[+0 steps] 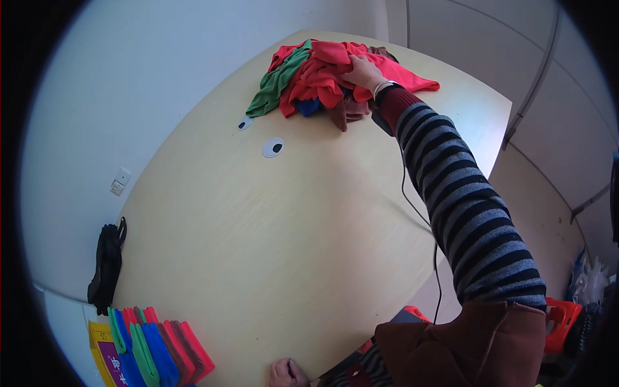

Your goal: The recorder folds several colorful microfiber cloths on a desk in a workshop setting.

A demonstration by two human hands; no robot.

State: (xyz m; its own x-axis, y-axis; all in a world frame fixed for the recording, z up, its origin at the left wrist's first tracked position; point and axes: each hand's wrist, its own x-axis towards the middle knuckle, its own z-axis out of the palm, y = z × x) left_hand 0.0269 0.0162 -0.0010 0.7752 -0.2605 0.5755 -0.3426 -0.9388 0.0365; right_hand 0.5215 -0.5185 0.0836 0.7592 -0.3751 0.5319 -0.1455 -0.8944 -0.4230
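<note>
A loose heap of cloths lies at the far end of the table, with a red cloth [322, 68] over much of it. My right hand [365, 72] reaches onto the heap, its fingers closed on the red cloth. A green cloth [277, 84] hangs down the heap's left side, while blue [308, 106] and brown cloth [340, 118] show underneath. My left hand [288, 373] rests curled at the table's near edge, partly cut off by the picture's lower rim. No object shows in it.
Folded cloths [155, 351] in several colours stand in rows at the near left, beside a yellow and purple package [103, 355]. A black pouch [106, 267] lies by the wall. Two white discs [273, 148] sit near the heap. A black cable [412, 205] runs beneath my right arm.
</note>
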